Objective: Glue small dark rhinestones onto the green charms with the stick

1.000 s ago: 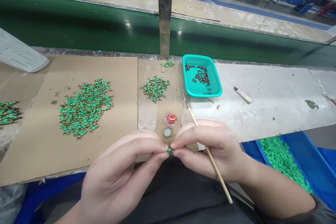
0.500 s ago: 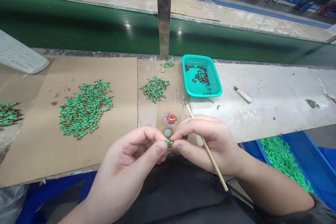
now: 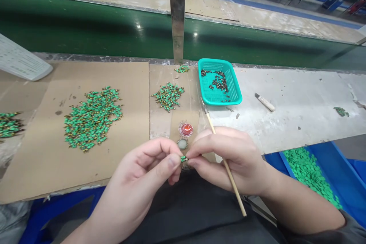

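Observation:
Between the thumb and index fingertips of my left hand (image 3: 151, 177) is a small green and gold piece (image 3: 183, 158). My right hand (image 3: 228, 160) pinches the other end of that piece, and a thin brush with a wooden handle (image 3: 232, 179) lies across its fingers, bristles pointing up and away. Just beyond the fingertips sit a round grey disc with a beaded rim (image 3: 182, 144) and a glossy red round one (image 3: 187, 129). Piles of similar green and gold pieces lie on cardboard, a large one (image 3: 93, 118) at left and a smaller one (image 3: 168, 96) nearer the middle.
A teal basket (image 3: 236, 98) holds small dark pieces. To its right lies a white-handled tool (image 3: 265, 102). A blue bin (image 3: 337, 164) with green discs stands below the table edge at right. A metal post (image 3: 177, 19) rises behind the table.
The brush has shifted slightly in my right hand, its handle end lower and a little left. The fingertips have parted slightly, showing more of the small piece.

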A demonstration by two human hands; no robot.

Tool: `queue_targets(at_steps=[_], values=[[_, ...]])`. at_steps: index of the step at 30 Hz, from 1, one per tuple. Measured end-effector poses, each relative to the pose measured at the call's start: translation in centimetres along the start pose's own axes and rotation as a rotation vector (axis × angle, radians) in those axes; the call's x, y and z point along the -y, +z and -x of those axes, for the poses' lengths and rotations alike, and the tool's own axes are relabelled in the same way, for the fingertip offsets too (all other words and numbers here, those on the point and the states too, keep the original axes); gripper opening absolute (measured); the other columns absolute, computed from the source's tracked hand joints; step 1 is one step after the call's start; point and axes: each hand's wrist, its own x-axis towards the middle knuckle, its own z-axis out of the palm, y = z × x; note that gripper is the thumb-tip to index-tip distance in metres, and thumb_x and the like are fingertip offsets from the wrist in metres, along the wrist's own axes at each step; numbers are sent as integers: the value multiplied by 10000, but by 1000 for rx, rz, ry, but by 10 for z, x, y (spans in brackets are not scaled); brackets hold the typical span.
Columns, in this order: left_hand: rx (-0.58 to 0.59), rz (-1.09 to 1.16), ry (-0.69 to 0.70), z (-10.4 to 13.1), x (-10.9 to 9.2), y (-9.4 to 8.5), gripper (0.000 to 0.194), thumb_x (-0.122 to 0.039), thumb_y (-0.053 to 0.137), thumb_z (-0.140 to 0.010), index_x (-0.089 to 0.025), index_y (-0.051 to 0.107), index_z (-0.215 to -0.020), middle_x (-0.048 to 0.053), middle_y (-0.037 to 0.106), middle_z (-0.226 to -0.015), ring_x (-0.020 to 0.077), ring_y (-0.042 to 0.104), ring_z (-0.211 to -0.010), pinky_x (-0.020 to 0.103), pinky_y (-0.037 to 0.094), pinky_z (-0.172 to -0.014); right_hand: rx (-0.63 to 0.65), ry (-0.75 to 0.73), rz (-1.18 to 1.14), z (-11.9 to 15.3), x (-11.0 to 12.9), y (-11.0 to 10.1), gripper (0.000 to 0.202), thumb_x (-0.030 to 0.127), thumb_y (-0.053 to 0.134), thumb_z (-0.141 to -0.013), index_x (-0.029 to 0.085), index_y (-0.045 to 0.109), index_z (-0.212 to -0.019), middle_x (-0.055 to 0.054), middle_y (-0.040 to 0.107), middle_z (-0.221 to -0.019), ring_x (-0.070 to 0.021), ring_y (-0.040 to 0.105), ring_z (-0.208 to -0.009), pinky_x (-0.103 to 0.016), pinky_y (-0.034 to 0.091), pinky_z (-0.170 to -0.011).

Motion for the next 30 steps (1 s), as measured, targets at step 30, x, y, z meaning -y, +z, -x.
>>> queue_targets(at_steps=[30], values=[[-156, -608, 241, -41, -8, -16, 262, -428, 711, -1083, -233, 774, -919, 35, 790, -814, 230, 737, -746, 348, 622, -723, -110, 70, 101, 14, -31, 12, 82, 213, 750, -1185, 240, 825, -1165, -63, 912, -1030, -234, 870, -904, -339, 690, -825]])
